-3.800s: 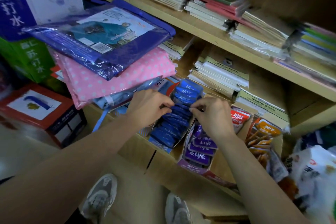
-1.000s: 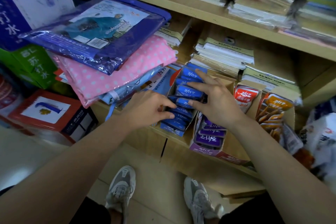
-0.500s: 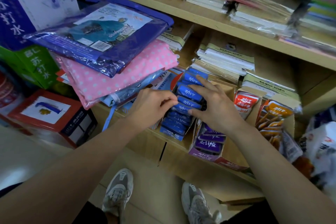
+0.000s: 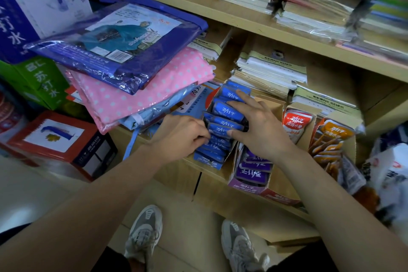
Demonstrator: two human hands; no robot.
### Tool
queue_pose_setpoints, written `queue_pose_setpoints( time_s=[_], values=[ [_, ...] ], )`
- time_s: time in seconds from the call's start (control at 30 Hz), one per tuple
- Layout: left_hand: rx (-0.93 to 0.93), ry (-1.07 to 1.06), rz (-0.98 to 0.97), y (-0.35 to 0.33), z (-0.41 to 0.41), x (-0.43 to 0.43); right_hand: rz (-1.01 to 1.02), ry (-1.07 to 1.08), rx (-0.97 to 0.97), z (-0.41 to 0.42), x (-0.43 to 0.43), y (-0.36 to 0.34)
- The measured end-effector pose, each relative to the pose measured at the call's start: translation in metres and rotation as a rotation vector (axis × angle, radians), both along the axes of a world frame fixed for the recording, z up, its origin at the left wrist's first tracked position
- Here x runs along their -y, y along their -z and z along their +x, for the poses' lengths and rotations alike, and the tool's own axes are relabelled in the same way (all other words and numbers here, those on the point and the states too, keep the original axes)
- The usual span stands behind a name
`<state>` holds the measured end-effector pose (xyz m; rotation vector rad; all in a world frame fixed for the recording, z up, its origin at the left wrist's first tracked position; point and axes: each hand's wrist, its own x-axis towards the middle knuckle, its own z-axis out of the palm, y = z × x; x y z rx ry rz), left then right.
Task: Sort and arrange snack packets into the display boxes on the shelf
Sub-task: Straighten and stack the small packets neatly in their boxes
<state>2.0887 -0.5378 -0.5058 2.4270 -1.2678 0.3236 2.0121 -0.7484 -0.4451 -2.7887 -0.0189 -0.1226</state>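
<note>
Left hand (image 4: 183, 137): forearm brought in from lower left, knuckles up, fingers curled inward. Fingertips are set against the left edges of the blue packets (image 4: 225, 122), about the middle of the row. Whether an edge is actually pinched between thumb and fingers cannot be told; the tips are hidden under the hand.

Right hand (image 4: 259, 127): forearm brought in from lower right, palm down, fingers straight and spread. It is laid flat over the upper half of the same row. The index finger reaches to the packets near the back, and the thumb is pressed against the face of a packet mid-row. Nothing is grasped by it.

The blue packets are stood on edge, overlapped front to back, inside the blue display box (image 4: 207, 161) on the lower shelf (image 4: 174, 174). The row lies between the two hands: left hand at its left side, right hand on top and at its right.

Just right of it, the purple packets (image 4: 254, 169) are stacked in the purple display box (image 4: 241, 185), partly under the right wrist. Further right, a red packet (image 4: 297, 123) and orange packets (image 4: 331, 137) are stood in their own boxes.

A pink dotted package (image 4: 141, 88) is lying on the shelf to the left of the boxes.
</note>
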Motion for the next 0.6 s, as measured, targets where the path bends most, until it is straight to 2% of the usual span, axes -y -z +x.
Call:
queue_pose_setpoints(
  time_s=[0.2, 0.33, 0.47, 0.6],
  values=[
    [-0.141, 0.011, -0.232, -0.015, 0.0, -0.005, 0.028, 0.0, 0.016, 0.002, 0.003, 0.001],
    [-0.178, -0.005, -0.263, -0.016, -0.002, -0.008, 0.104, -0.021, 0.031, 0.001, 0.006, 0.003],
    [-0.22, -0.075, -0.289, -0.013, -0.007, -0.002, 0.137, -0.092, 0.175, -0.006, 0.005, 0.002],
    [-0.416, -0.032, -0.321, -0.015, -0.01, -0.001, 0.161, -0.186, 0.111, -0.015, 0.0, -0.001]
  ],
)
